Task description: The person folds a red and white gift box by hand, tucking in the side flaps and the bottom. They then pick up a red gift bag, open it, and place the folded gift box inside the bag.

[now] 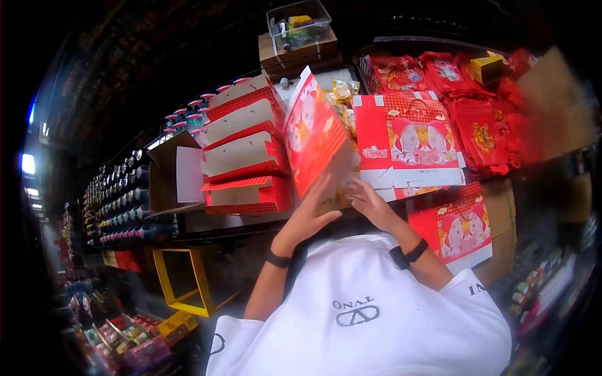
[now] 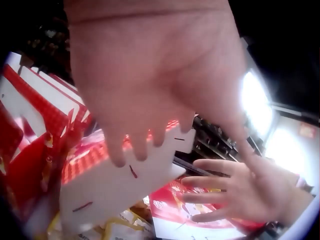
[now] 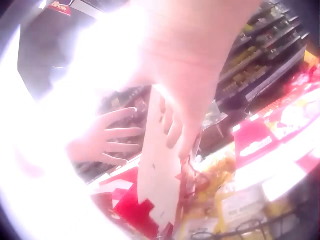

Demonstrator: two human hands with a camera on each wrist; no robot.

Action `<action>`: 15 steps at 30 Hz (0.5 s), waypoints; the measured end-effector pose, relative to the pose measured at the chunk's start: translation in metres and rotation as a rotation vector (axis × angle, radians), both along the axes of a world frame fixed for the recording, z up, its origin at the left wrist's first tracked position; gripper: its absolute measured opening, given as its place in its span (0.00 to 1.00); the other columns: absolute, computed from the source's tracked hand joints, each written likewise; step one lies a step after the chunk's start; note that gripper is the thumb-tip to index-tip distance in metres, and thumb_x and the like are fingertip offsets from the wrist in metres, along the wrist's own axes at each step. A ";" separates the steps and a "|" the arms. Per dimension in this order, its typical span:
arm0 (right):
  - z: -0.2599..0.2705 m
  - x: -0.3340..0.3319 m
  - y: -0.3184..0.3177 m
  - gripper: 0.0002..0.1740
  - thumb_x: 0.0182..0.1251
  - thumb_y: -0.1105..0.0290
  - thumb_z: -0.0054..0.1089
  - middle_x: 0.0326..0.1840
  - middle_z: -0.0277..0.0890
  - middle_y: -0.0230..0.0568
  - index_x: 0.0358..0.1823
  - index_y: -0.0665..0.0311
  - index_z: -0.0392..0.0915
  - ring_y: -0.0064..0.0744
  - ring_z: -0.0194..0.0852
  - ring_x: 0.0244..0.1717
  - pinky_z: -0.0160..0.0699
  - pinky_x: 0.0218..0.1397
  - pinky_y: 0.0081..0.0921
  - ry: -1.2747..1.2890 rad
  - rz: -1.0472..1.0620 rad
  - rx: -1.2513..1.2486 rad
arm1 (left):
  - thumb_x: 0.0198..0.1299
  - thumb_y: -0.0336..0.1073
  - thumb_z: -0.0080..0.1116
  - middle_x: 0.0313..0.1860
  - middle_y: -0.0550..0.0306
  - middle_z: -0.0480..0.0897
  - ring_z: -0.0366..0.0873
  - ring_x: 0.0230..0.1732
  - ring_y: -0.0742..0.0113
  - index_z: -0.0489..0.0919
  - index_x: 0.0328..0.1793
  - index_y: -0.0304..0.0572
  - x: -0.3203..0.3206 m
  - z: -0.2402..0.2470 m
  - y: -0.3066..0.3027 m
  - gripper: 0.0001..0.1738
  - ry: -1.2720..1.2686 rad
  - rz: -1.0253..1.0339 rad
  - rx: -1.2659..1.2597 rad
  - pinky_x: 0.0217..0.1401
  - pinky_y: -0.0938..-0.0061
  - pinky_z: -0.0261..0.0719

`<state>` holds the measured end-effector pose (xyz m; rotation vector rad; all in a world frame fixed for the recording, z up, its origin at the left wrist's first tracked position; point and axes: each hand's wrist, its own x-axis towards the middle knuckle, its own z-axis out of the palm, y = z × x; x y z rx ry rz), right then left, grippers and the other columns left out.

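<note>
A red printed gift box (image 1: pixel 311 141) with a checkered band stands tilted in front of the person, its pale cardboard inner side facing the right hand. Against its near lower edge lies the left hand (image 1: pixel 305 219), fingers straight and thumb held apart. In the left wrist view, those fingertips overlap the checkered edge and pale panel (image 2: pixel 125 177). The right hand (image 1: pixel 375 207) is at the box's other side, fingers loosely extended. Its fingertips are right at the pale panel (image 3: pixel 159 165) in the right wrist view. Neither hand curls round the box.
Several opened red boxes (image 1: pixel 244 119) line up on the left. Flat printed boxes (image 1: pixel 376 125) lie stacked on the right, beside red bags (image 1: pixel 486 135). Gold packets (image 1: pixel 343 93) sit behind. A clear plastic bin (image 1: pixel 299 31) tops a carton; a yellow frame (image 1: pixel 204 294) stands below left.
</note>
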<state>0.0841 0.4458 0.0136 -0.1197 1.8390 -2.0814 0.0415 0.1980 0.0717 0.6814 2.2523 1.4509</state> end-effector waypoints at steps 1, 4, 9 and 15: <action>0.003 -0.001 -0.007 0.38 0.83 0.58 0.61 0.79 0.67 0.53 0.84 0.67 0.56 0.40 0.69 0.78 0.71 0.78 0.36 -0.078 -0.070 -0.013 | 0.68 0.49 0.72 0.88 0.40 0.60 0.58 0.87 0.46 0.57 0.90 0.45 0.000 -0.009 0.001 0.50 0.025 -0.061 -0.089 0.85 0.60 0.62; -0.004 -0.012 -0.014 0.29 0.82 0.61 0.61 0.70 0.78 0.49 0.76 0.69 0.69 0.34 0.77 0.70 0.79 0.70 0.32 -0.079 -0.126 0.213 | 0.70 0.46 0.68 0.80 0.36 0.70 0.70 0.79 0.40 0.67 0.84 0.43 -0.005 -0.012 -0.001 0.40 0.021 -0.212 -0.278 0.78 0.60 0.72; -0.021 -0.045 -0.010 0.22 0.79 0.60 0.66 0.57 0.85 0.46 0.62 0.69 0.78 0.33 0.85 0.58 0.84 0.58 0.31 0.118 -0.614 0.430 | 0.73 0.45 0.65 0.68 0.39 0.81 0.80 0.66 0.40 0.76 0.76 0.41 -0.009 -0.012 -0.027 0.30 0.004 -0.236 -0.337 0.69 0.59 0.79; -0.121 -0.119 0.032 0.31 0.76 0.59 0.69 0.59 0.80 0.42 0.69 0.72 0.69 0.33 0.84 0.55 0.85 0.53 0.29 -0.172 -0.876 0.283 | 0.73 0.46 0.64 0.66 0.40 0.83 0.82 0.65 0.42 0.77 0.74 0.41 0.005 -0.021 -0.073 0.28 -0.127 -0.143 -0.389 0.67 0.59 0.80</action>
